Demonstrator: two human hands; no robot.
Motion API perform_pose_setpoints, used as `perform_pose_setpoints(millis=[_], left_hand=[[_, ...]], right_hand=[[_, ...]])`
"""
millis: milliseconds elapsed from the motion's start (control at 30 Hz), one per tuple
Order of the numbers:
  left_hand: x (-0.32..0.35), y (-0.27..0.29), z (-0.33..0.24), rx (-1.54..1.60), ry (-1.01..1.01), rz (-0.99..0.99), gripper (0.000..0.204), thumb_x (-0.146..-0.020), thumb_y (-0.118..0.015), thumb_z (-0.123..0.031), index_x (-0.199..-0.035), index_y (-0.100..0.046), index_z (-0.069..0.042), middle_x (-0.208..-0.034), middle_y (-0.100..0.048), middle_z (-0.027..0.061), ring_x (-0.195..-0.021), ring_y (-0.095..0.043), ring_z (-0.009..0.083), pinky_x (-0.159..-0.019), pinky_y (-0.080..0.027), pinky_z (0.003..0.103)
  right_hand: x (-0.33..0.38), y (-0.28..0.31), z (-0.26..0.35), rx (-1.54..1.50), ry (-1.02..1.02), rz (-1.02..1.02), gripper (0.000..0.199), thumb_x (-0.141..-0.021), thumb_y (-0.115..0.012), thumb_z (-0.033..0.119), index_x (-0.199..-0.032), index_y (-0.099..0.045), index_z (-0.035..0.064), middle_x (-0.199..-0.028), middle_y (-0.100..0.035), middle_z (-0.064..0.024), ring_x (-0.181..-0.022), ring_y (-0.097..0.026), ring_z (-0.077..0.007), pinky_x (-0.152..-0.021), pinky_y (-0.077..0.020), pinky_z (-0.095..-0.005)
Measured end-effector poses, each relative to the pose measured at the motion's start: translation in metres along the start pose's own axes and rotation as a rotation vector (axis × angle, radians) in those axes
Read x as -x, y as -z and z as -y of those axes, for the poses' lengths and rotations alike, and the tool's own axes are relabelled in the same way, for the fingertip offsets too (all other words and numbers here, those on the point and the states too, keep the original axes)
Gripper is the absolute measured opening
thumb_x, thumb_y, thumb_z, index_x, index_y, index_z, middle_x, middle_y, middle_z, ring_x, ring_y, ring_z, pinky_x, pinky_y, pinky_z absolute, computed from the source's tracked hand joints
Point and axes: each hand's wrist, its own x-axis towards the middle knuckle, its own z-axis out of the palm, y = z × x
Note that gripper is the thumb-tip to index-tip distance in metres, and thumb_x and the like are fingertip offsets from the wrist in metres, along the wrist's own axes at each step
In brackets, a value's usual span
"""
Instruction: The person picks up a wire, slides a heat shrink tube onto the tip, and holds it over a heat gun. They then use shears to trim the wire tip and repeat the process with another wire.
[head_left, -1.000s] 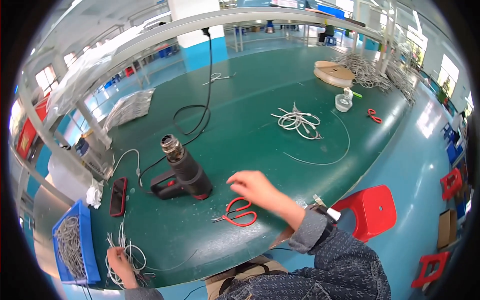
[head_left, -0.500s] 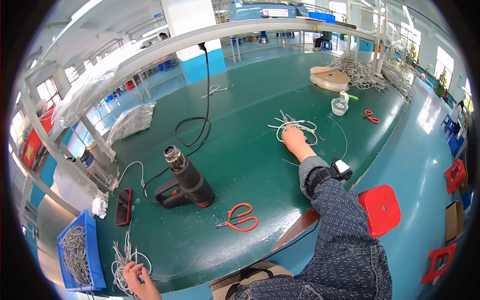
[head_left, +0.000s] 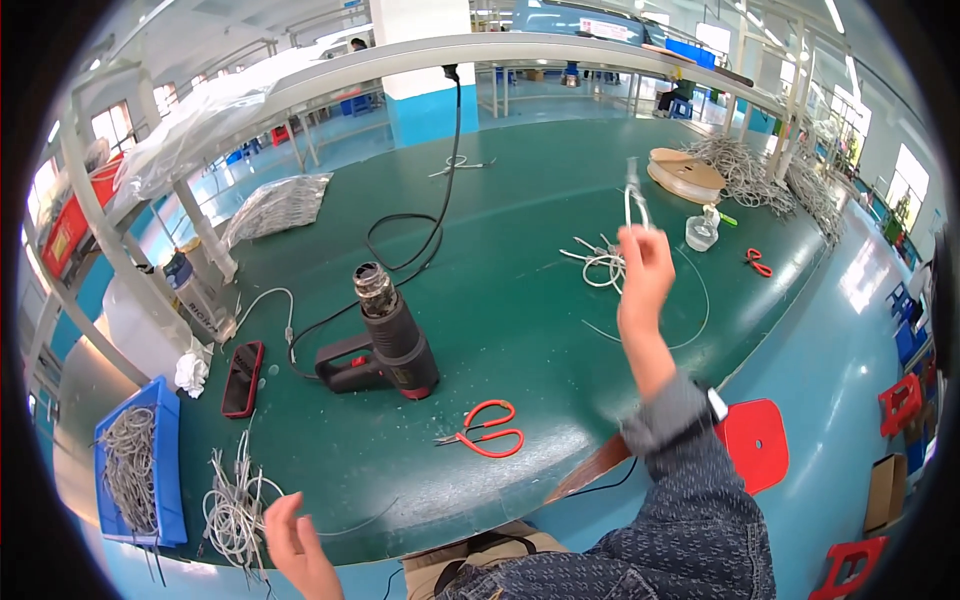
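My right hand (head_left: 646, 285) is lifted above the right part of the green table, its fingers pinched on a white cable (head_left: 632, 205) whose upper end is blurred. Just left of that hand, a small pile of white cables (head_left: 601, 266) lies coiled on the tabletop. At the lower left my left hand (head_left: 300, 550) has its fingers apart and holds nothing. It hovers beside a bundle of coiled grey-white cables (head_left: 236, 508) at the near edge. Between the two hands lie red-handled scissors (head_left: 492, 430).
A black heat gun (head_left: 398, 345) stands nozzle up, its cord (head_left: 441, 215) running to the rail. Left are a phone (head_left: 242, 380) and a blue bin (head_left: 168, 470) of cables. Far right hold a tubing spool (head_left: 687, 175), a clear bottle (head_left: 703, 232) and small red snips (head_left: 758, 262).
My right hand has risen from the cable pile with a white cable in its fingers. My left hand has shifted slightly away from the near bundle. The head view has turned a little.
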Motion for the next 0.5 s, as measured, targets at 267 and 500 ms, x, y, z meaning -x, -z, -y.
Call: perform_pose_setpoints(millis=[267,500], left_hand=[[-0.005,-0.066,-0.038,0.802,0.025,0.539,0.058,-0.097,-0.040,-0.038,-0.137,-0.035,0.003,-0.131,-0.046,0.0192,-0.118,-0.048,0.0279,-0.092,-0.044,0.037],[-0.002,-0.058,-0.042,1.073,0.189,0.503,0.053,-0.098,-0.040,-0.038,-0.131,-0.042,0.004,-0.115,-0.056,0.0192,-0.106,-0.056,0.0257,-0.086,-0.047,0.036]], right_hand=[[0.231,0.026,0.110,-0.060,0.462,0.883,0.012,-0.075,-0.064,0.009,-0.074,-0.054,0.0037,-0.079,-0.057,-0.0087,-0.069,-0.056,-0.0241,-0.061,-0.0463,-0.0349],[0.260,0.011,0.115,-0.225,0.248,1.266,0.015,-0.073,-0.066,0.011,-0.078,-0.054,0.0032,-0.083,-0.054,-0.0076,-0.072,-0.057,-0.0253,-0.065,-0.0468,-0.0348]])
